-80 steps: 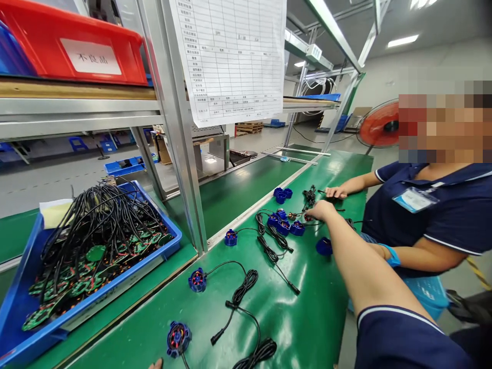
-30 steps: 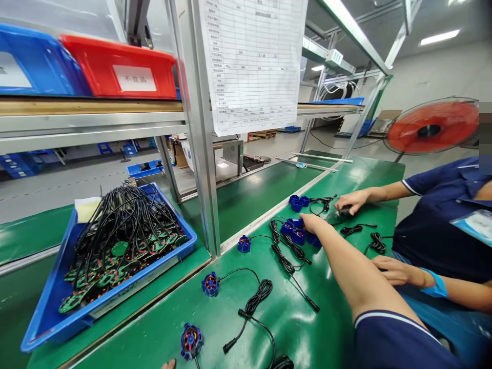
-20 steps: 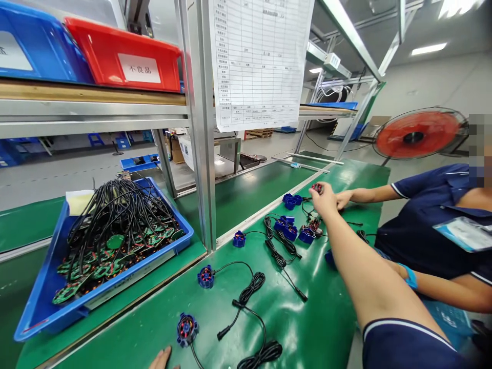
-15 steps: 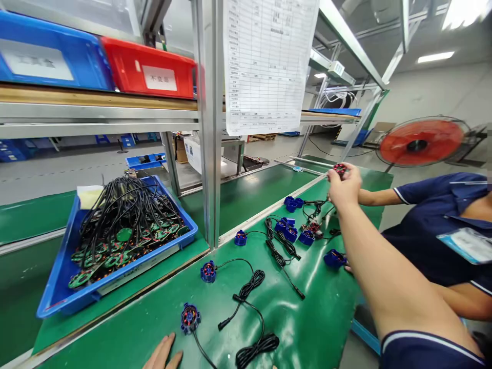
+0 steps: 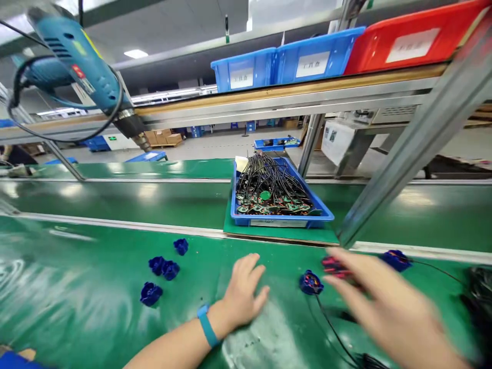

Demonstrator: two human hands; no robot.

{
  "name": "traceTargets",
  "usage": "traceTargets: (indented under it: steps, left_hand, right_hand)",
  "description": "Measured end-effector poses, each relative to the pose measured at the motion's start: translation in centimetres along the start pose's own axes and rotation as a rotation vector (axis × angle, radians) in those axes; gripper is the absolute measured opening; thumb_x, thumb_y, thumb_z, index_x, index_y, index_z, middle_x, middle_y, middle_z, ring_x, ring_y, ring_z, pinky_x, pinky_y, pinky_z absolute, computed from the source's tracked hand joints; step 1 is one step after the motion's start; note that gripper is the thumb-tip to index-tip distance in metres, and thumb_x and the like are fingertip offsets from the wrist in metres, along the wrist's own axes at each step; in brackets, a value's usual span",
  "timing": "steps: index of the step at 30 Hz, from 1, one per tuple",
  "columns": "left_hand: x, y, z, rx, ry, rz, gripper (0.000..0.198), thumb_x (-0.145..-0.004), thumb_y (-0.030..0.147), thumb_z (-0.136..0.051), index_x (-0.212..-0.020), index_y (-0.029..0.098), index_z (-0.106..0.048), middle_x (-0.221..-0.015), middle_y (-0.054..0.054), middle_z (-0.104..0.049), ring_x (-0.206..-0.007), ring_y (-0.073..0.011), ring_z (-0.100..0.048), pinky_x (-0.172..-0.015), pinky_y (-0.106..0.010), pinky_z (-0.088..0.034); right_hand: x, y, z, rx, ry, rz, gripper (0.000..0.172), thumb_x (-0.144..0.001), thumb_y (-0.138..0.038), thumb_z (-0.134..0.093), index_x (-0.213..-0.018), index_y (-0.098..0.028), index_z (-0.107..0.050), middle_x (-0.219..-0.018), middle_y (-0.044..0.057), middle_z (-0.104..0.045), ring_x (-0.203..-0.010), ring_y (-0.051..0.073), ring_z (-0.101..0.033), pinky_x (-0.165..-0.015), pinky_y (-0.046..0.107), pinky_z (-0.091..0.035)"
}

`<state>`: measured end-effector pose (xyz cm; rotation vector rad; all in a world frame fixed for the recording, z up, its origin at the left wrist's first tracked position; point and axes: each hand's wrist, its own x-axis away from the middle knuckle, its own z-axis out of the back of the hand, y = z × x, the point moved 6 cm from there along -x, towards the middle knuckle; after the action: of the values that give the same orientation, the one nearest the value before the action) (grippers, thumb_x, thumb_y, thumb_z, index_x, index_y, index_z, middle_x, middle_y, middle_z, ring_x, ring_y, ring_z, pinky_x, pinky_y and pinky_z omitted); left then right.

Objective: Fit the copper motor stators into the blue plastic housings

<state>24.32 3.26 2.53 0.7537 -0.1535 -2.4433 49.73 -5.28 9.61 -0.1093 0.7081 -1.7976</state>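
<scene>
My view has swung left along the bench (image 5: 96, 323), and the co-worker at its far end has left the picture. My left hand (image 5: 244, 292), earlier only fingertips at the lower edge, now shows whole, palm down, fingers spread and grasping nothing. My right hand (image 5: 388, 294), outstretched beside that co-worker half a second ago, has returned, blurred, with thumb and fingers closed on the red coil (image 5: 336, 268). The coil is just beside a wired cup (image 5: 311, 282); blur hides whether it touches the bench. I judge the fetching done and the work centred on my own stretch. Counted by size: one shelf (image 5: 192, 110); one tray (image 5: 321, 219) behind my hands, its boards (image 5: 265, 205) and wires (image 5: 265, 174) too heaped to number; three bins, two blue (image 5: 226, 77) and one red (image 5: 369, 46); two drills (image 5: 79, 61), hung upper left; six cups, four plain (image 5: 170, 270) to the left of my left hand and two with leads (image 5: 333, 329); and one coil that I can make out.
</scene>
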Motion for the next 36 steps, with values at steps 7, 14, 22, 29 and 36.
traceTargets:
  steps: [7,14,22,29,36]
  left_hand:
    - [3.2,-17.6,8.5,-0.691,0.053,0.561,0.052,-0.092,0.032,-0.055,-0.133,0.0,-0.056,-0.144,-0.034,-0.043,-0.137,-0.0482,-0.04,-0.107,-0.066,-0.038]
    - [4.0,-12.4,5.3,-0.438,0.0,0.234,0.041,-0.096,0.024,-0.045,-0.13,0.007,-0.06,-0.145,-0.024,-0.049,-0.139,-0.0405,-0.042,-0.113,-0.061,-0.035]
    - [4.6,-6.3,2.3,0.012,-0.174,-0.051,0.053,-0.091,0.042,-0.064,-0.136,0.016,-0.055,-0.136,-0.019,-0.056,-0.122,-0.0366,-0.051,-0.099,-0.056,-0.048]
    - [4.2,-6.5,1.5,0.113,-0.32,0.002,0.019,-0.098,0.027,-0.052,-0.108,0.016,-0.064,-0.099,-0.01,-0.06,-0.092,-0.0248,-0.055,-0.081,-0.043,-0.052]
    - [4.8,-10.5,2.5,0.178,-0.323,0.172,0.022,-0.094,0.039,-0.061,-0.108,0.022,-0.062,-0.104,-0.006,-0.06,-0.095,-0.023,-0.063,-0.084,-0.038,-0.054]
  right_hand:
    - [3.2,-15.7,-16.9,0.115,-0.513,0.358,0.034,-0.091,-0.028,-0.065,-0.124,-0.024,-0.063,-0.11,0.008,-0.063,-0.089,0.024,-0.068,-0.078,0.035,-0.056]
    - [4.0,-14.4,-17.0,0.071,-0.431,0.297,0.078,-0.085,-0.026,-0.074,-0.154,-0.021,-0.037,-0.144,0.017,-0.048,-0.127,0.033,-0.049,-0.101,0.045,-0.05]
    - [3.9,0.3,-7.3,0.226,-0.136,-0.024,0.038,-0.087,-0.015,-0.052,-0.123,-0.02,-0.063,-0.129,0.013,-0.062,-0.125,0.029,-0.052,-0.101,0.051,-0.043]
    - [3.8,3.9,-6.1,0.226,-0.143,-0.026,0.014,-0.088,-0.018,-0.05,-0.095,-0.019,-0.063,-0.102,0.009,-0.066,-0.098,0.025,-0.062,-0.089,0.044,-0.048]
    - [6.7,-7.0,-2.6,-0.057,0.003,0.19,0.02,-0.091,-0.011,-0.048,-0.105,-0.021,-0.057,-0.106,0.008,-0.059,-0.099,0.019,-0.06,-0.085,0.03,-0.05]
